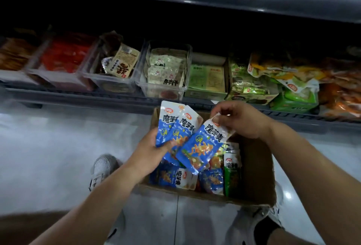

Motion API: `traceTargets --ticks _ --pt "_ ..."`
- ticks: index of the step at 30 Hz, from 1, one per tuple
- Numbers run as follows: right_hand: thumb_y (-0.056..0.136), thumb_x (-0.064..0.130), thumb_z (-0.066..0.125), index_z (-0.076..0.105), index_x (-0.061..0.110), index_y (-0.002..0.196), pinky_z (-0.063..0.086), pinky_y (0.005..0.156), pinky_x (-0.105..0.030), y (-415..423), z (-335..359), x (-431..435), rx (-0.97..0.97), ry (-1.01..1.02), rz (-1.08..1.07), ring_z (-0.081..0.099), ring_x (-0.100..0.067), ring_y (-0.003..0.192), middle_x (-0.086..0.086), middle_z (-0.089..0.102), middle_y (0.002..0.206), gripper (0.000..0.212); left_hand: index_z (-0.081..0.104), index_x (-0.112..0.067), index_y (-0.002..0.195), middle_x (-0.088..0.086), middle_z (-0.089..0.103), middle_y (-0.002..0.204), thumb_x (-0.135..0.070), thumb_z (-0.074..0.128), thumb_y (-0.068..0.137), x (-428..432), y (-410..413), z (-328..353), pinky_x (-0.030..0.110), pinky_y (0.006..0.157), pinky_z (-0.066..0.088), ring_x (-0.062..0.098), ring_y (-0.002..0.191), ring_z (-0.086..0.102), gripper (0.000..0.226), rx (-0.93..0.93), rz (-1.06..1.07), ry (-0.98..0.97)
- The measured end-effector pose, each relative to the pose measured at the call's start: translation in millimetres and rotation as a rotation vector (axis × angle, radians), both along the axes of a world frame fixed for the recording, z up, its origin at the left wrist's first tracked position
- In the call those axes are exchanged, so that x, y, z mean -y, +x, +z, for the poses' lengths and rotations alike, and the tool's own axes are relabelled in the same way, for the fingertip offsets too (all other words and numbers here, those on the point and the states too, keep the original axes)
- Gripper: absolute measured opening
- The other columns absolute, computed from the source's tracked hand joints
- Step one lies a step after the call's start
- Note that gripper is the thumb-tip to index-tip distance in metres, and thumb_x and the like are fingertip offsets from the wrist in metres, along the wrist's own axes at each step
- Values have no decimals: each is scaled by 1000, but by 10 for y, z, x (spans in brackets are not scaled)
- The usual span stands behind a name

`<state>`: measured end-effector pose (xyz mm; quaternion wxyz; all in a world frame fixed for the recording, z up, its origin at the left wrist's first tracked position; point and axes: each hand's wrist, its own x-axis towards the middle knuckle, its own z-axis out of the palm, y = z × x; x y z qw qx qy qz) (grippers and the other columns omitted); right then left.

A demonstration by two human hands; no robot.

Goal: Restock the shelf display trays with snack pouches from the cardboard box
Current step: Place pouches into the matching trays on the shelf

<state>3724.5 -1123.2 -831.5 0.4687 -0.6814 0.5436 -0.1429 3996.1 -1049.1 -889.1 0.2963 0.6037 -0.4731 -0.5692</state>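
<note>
Top row first, along the dark grey shelf (97, 98): a clear plastic tray of red packets (58, 80) (pretty blurry over there), then a clear plastic tray with beige-and-brown pouches (113, 84) poking up at odd angles. Next is a clear plastic tray packed with cream-coloured pouches (162, 93), then a pale green cardboard display box (205, 94). After that come some loose yellow-and-green bags (283, 73), and orange bags (341, 92) at the far right end.

Down on the glossy white tiled floor (48, 147), a grey-and-white sneaker (101, 168) sits just left of the box. The left hand (154, 147) is curled round the bottom ends of two blue-and-white snack pouches (172, 125), fanned out and standing upright above the box. Overlapping them on the right is a third blue-and-white snack pouch (201, 145), tilted. The right hand (240, 119) pinches its top edge between thumb and fingertips, with the other fingers curled.

Under both hands is the open brown cardboard box (257, 170), sitting on the floor right in front of the shelf. More blue pouches lying in the box (175, 178) fill its left and middle, with a green pouch (231, 176) standing on edge next to them. The right part of the box shows bare cardboard.
</note>
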Motion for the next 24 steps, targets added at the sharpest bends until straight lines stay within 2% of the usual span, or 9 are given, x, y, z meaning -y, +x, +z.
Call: traceTargets --ticks 2,6,10,14,16,19,20,22,24 --pt "97 12 64 70 22 85 51 62 -24 78 -1 6 -3 -73 -41 59 -2 66 14 66 72 16 68 -29 120 -7 77 116 -37 74 85 -49 -34 59 52 102 53 17 110 72 36 -44 -46 23" --pt "96 13 63 72 24 89 52 67 -26 170 -41 13 -139 -174 -63 60 1 70 14 68 80 16 66 -19 118 1 78 111 -5 61 100 -78 -55 104 44 89 60 24 102 75 24 -247 27 99" --pt "95 14 62 71 26 89 52 74 -29 203 -88 26 -193 -228 -62 65 -9 83 9 71 89 16 65 -16 119 2 79 111 -5 62 98 -82 -7 121 35 82 63 23 103 75 24 -298 35 114" --pt "95 13 64 70 27 85 47 68 -18 281 -165 15 -88 -202 -118 63 6 76 15 69 83 18 63 -13 125 1 77 116 -4 67 95 -78 -50 74 41 94 60 22 108 74 31 -256 15 145" --pt "94 16 67 69 26 92 48 66 -12 331 -231 7 22 -186 -192 63 10 76 16 68 87 10 64 -16 124 0 77 116 -3 68 95 -70 -53 42 44 96 58 21 108 74 32 -218 18 114" --pt "94 21 69 65 18 105 60 70 -25 266 -411 -9 224 -89 -503 69 -9 81 1 70 94 12 66 -19 118 0 79 110 1 66 95 -38 -8 -17 43 87 62 23 104 75 31 -207 103 76" --pt "94 20 68 66 16 105 61 68 -30 197 -510 -40 208 -36 -545 70 -15 81 -3 71 94 12 66 -18 116 1 79 108 2 65 95 -23 12 -37 43 85 63 24 103 75 29 -211 143 77" --pt "95 18 66 69 20 103 59 72 -28 -9 -863 -190 11 119 -379 71 -16 87 0 72 96 8 67 -15 115 4 79 108 3 65 95 -3 51 -104 44 86 63 26 102 75 26 -206 190 73" --pt "94 25 68 71 31 106 56 86 -30 -153 -1256 -405 -262 296 -72 68 -14 100 7 72 104 14 65 -10 119 6 79 109 4 62 96 -10 62 -161 36 80 63 25 101 76 27 -205 203 71"
